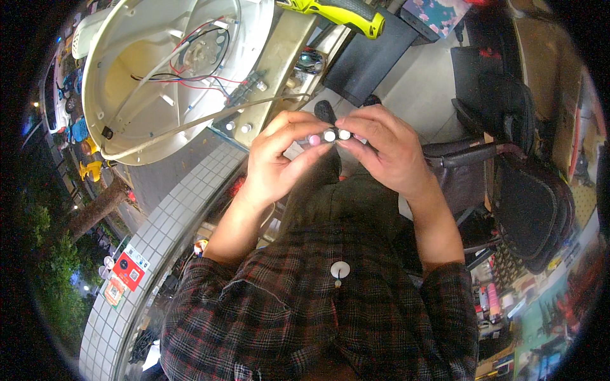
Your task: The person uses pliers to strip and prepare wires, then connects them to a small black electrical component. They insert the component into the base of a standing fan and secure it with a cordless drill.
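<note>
In front of my chest, both hands hold a small dark piece with round ends in a row, one pink (pixel 314 140) and two white (pixel 330 136); its kind I cannot make out. My left hand (pixel 276 149) pinches the pink end between thumb and fingers. The white end (pixel 344 134) at the right sits between the thumb and fingertips of my right hand (pixel 384 146). To the upper left lies a large white plastic housing (pixel 111 63), its hollow side up, with red, black and blue wires (pixel 184 77) inside. Two small white round caps (pixel 246 127) stand beside it.
A yellow-green power tool (pixel 352 19) lies at the top, near a black box (pixel 365 60). A beige cable (pixel 210 119) crosses the housing's rim. White tiles (pixel 184 197) form a ledge at the left. Chairs (pixel 527 190) stand at the right.
</note>
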Tool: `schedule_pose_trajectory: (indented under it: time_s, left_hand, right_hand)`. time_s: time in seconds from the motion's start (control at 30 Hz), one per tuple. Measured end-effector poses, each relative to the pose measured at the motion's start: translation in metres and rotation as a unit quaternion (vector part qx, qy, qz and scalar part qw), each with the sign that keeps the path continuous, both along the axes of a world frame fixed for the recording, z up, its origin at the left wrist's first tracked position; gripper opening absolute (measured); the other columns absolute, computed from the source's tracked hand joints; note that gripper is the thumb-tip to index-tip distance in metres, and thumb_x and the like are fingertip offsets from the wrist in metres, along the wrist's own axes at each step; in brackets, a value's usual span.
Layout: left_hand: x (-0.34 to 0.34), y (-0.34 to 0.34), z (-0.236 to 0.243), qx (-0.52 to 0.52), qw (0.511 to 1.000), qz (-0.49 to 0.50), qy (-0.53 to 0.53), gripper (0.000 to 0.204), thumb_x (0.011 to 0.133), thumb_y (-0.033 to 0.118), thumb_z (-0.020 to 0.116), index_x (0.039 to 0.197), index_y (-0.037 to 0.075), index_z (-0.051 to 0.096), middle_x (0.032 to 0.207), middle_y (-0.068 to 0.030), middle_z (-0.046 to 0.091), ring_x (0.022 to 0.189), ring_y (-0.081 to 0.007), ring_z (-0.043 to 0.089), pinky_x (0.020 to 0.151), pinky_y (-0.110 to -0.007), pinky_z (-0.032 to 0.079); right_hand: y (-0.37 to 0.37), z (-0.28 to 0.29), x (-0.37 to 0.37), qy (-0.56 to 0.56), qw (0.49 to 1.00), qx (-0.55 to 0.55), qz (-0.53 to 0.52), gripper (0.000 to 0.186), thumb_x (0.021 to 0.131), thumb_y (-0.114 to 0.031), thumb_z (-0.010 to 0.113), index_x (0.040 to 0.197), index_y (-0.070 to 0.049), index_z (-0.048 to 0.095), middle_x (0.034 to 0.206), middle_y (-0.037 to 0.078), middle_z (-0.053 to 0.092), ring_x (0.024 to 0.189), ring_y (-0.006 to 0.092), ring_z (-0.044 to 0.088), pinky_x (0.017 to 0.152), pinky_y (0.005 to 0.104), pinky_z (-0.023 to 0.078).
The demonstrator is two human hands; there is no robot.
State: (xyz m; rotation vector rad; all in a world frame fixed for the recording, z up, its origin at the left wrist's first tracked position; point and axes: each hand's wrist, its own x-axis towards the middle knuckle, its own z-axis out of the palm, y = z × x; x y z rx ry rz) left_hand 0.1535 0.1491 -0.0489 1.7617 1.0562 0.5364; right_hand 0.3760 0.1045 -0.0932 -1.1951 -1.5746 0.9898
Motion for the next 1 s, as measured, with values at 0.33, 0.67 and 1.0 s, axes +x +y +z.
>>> schedule_pose_trajectory:
  time_s: [0.33, 0.67, 1.0]
  left_hand:
    - [0.001, -0.003, -0.004, -0.029, 1.000, 0.005, 0.004, 0.033, 0.087, 0.001, 0.075, 0.120, 0.001, 0.073, 0.103, -0.0139, 0.074, 0.093, -0.0243, 0.072, 0.084, -0.034, 0.055]
    - [-0.002, -0.004, -0.002, -0.029, 0.999, 0.015, -0.013, 0.030, 0.087, 0.000, 0.074, 0.117, 0.000, 0.074, 0.101, -0.0129, 0.074, 0.092, -0.0225, 0.071, 0.083, -0.032, 0.055]
    - [-0.004, -0.014, -0.013, -0.091, 0.988, 0.103, -0.076, 0.019, 0.089, 0.000, 0.074, 0.107, 0.001, 0.071, 0.113, -0.0160, 0.073, 0.106, -0.0230, 0.069, 0.090, -0.035, 0.054]
  right_hand:
    - [-0.002, -0.001, -0.004, 0.009, 1.000, -0.005, 0.007, 0.030, 0.086, -0.005, 0.077, 0.115, -0.006, 0.066, 0.105, 0.012, 0.069, 0.092, 0.0320, 0.071, 0.077, 0.0400, 0.059]
    - [-0.001, -0.001, -0.010, -0.040, 0.997, 0.072, -0.005, 0.029, 0.086, -0.004, 0.077, 0.112, -0.003, 0.065, 0.105, 0.013, 0.070, 0.092, 0.0311, 0.072, 0.078, 0.0395, 0.060]
    - [0.002, 0.009, -0.006, 0.014, 0.998, -0.058, 0.035, 0.036, 0.088, -0.005, 0.075, 0.123, -0.005, 0.063, 0.112, 0.014, 0.069, 0.093, 0.0294, 0.072, 0.081, 0.0373, 0.059]
